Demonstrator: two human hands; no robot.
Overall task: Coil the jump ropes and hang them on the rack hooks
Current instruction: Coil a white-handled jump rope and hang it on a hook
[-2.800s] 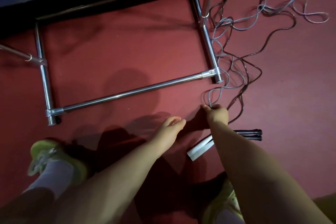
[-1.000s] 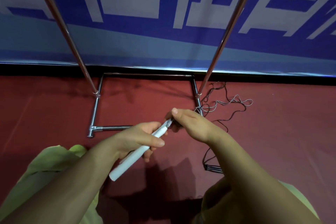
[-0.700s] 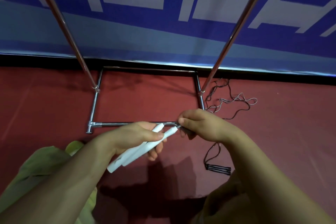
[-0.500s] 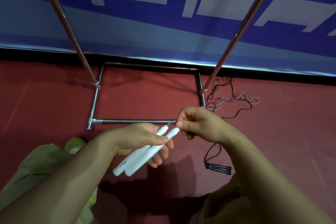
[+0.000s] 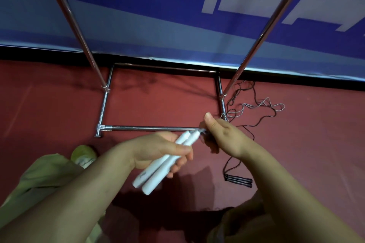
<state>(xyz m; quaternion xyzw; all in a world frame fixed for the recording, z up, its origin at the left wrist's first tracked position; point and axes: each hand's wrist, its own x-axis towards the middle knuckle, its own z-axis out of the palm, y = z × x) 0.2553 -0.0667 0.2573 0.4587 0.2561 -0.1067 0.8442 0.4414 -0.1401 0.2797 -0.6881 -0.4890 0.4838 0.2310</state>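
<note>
My left hand grips two white jump-rope handles side by side, their tips pointing up and right. Just beyond those tips, my right hand pinches the grey rope where it leaves the handles. That grey rope trails away in loose loops on the red floor by the rack's right foot. A second rope, thin and dark, lies tangled with it, and its black handles rest on the floor below my right wrist. The chrome rack stands in front of me; its hooks are out of view.
Two chrome uprights rise out of the top of the frame. A blue and white banner hangs behind the rack. My yellow-green shoe and knee sit at lower left on the red floor.
I have stood up from the floor with the white handles. My left hand has gathered both handles together, and my right hand has slid onto the rope at their tips.
</note>
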